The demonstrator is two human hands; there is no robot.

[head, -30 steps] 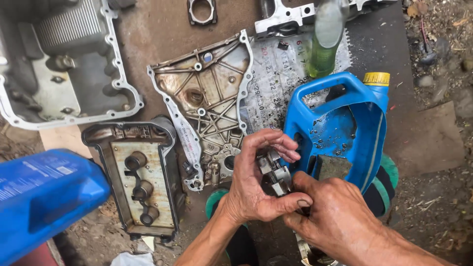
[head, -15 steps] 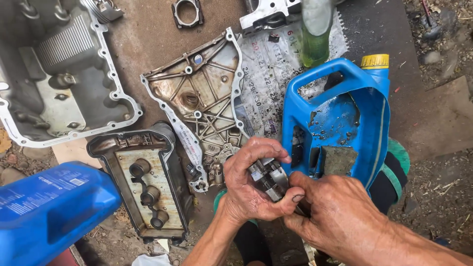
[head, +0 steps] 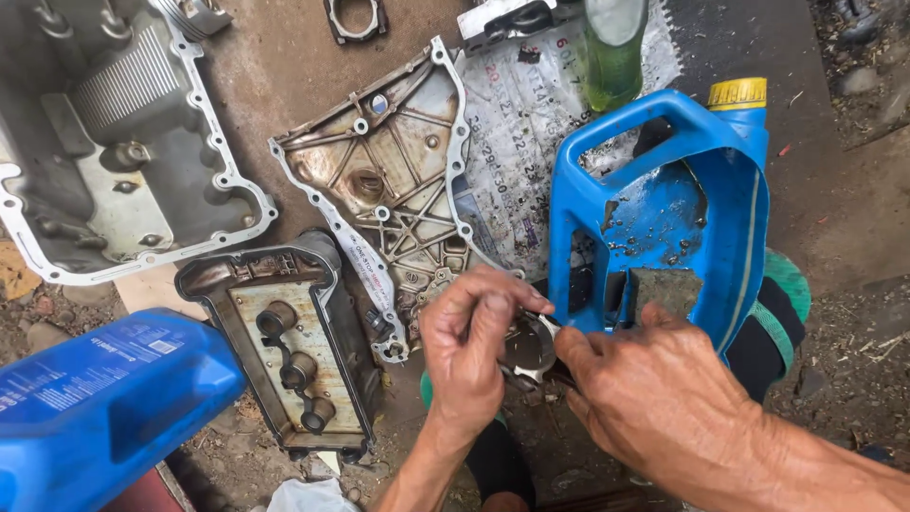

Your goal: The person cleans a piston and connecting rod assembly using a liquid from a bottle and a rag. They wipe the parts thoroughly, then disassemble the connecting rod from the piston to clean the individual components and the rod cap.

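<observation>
grey, oily metal shows between the two hands: a small engine part (head: 529, 349) with a rounded bore, low at about six o'clock in the head view. the left hand (head: 469, 351) is curled around it from nine o'clock, fingers closed over its top and side. the right hand (head: 654, 398) comes in from four o'clock with its fingertips pinched on the part's right edge; what exactly they press on cannot be told.

just beyond the hands, at two o'clock, lies a cut-open blue plastic jug (head: 664, 209) with a yellow cap (head: 737, 92), its inside speckled with dirt. a green bottle (head: 613, 52) stands at twelve o'clock on a printed paper sheet (head: 517, 133). at eleven o'clock lies a timing cover (head: 389, 180), and at nine o'clock a dark valve cover (head: 289, 346) with three round wells. an aluminium oil pan (head: 114, 142) fills ten o'clock. another blue jug (head: 100, 408) lies at eight o'clock.
</observation>
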